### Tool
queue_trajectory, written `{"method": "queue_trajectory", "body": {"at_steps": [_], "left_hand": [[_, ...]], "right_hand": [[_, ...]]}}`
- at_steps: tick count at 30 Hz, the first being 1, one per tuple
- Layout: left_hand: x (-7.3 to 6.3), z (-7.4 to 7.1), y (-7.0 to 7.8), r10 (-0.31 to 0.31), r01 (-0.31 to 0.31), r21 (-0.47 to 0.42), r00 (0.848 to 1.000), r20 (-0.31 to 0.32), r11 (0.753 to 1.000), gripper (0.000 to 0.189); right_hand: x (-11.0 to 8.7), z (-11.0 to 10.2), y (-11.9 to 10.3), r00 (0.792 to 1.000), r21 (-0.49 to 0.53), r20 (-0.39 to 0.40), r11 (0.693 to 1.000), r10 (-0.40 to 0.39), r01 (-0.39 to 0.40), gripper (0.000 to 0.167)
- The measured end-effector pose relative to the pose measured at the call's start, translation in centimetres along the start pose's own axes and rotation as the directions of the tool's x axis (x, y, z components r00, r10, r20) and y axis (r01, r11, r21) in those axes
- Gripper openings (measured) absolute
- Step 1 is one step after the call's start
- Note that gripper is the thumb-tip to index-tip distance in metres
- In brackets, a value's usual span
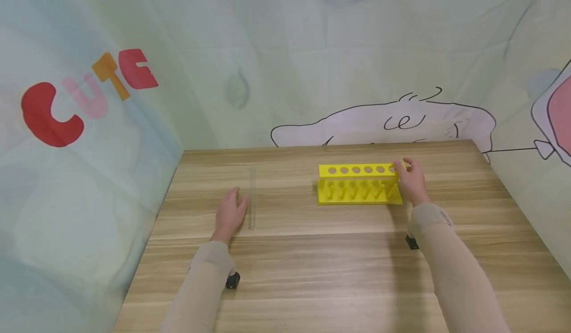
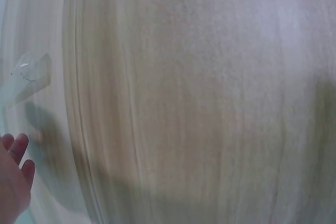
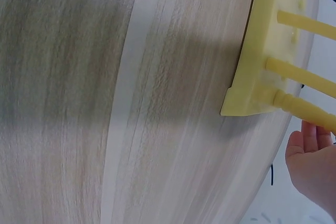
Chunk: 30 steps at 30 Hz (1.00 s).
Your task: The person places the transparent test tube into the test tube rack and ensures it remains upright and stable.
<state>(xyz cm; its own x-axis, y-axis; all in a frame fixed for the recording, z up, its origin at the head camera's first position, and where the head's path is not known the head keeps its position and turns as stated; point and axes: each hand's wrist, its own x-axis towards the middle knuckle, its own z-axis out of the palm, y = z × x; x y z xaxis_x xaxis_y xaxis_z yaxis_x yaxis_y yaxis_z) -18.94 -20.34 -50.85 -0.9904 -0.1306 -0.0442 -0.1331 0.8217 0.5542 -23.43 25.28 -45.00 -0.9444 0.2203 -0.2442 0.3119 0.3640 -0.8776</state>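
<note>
A clear glass test tube [image 1: 252,199] lies on the wood-grain table, its length running away from me. Just left of it is my left hand [image 1: 230,215], fingers loosely extended and holding nothing. In the left wrist view, the tube's rounded end [image 2: 30,74] shows beyond the left fingertips [image 2: 20,145]. Right of centre stands a yellow test tube rack [image 1: 359,204], with a row of holes along its top and pegs on its base. At its right end, my right hand [image 1: 412,182] grips the top bar. The right wrist view shows the fingers [image 3: 310,135] beside the rack's end post [image 3: 304,111].
The wood-grain table [image 1: 303,273] has its back edge close behind the rack. A printed cloth backdrop [image 1: 250,75] with cartoon drawings and letters hangs behind and along both sides. Dark wrist cameras [image 1: 232,280] sit under both sleeves.
</note>
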Motion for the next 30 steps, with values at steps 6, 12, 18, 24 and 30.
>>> {"method": "queue_trajectory", "body": {"at_steps": [6,12,18,24,30], "left_hand": [[0.04,0.21,0.33,-0.007,0.007,-0.011,1.000,0.013,1.000,0.048],[0.09,0.27,0.61,-0.014,0.014,-0.011,1.000,0.012,1.000,0.046],[0.29,0.45,0.66,-0.029,0.030,-0.016,0.999,0.022,0.999,0.047],[0.40,0.62,0.76,-0.034,0.035,-0.028,0.999,0.019,0.999,0.047],[0.70,0.75,0.76,-0.042,0.042,-0.019,0.999,0.015,0.999,0.047]], "right_hand": [[0.31,0.29,0.26,0.999,0.028,-0.031,0.999,-0.019,0.020,0.068],[0.57,0.49,0.60,0.997,0.018,-0.057,0.999,-0.042,0.043,0.059],[0.66,0.53,0.72,0.998,0.014,-0.048,0.999,-0.041,0.042,0.058],[0.62,0.36,0.76,1.000,0.006,-0.013,1.000,-0.025,0.025,0.063],[0.88,0.51,0.92,1.000,0.015,0.013,1.000,-0.017,0.017,0.065]]}}
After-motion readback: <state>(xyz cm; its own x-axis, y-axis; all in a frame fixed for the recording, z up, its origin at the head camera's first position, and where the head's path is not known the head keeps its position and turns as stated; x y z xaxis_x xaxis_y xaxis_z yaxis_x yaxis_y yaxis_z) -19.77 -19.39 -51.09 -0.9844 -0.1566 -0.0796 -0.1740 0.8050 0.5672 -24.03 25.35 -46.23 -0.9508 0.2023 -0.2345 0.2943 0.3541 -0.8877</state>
